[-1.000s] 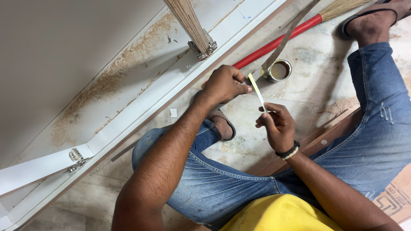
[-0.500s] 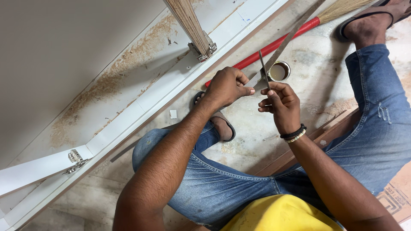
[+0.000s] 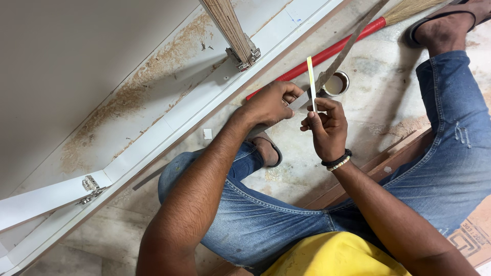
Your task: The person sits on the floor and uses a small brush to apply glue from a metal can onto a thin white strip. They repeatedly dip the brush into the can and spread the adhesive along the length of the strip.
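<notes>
Nearest the camera, the person sits on the floor in a yellow shirt and blue jeans, forearms reaching out over the bent knees. The right hand, with a beaded band at the wrist, is closed in a pinch around a thin pale strip, holding it upright so that it rises above the fingers. The left hand is closed as well, gripping a small whitish piece that meets the strip at its lower end, just beside the right thumb; whether that piece is a tool or part of the strip itself cannot be made out. As far as can be judged, the strip is being worked free in the hands and is fixed to nothing yet. Just beyond the hands stands a small open tin of brownish liquid, with a flat stick leaning across it. Behind that lies a red-handled broom. Farther left, the white cabinet panel lies flat, dusted with sawdust, its metal hinges mounted, and its long edge shows no loose strip near the hands.
</notes>
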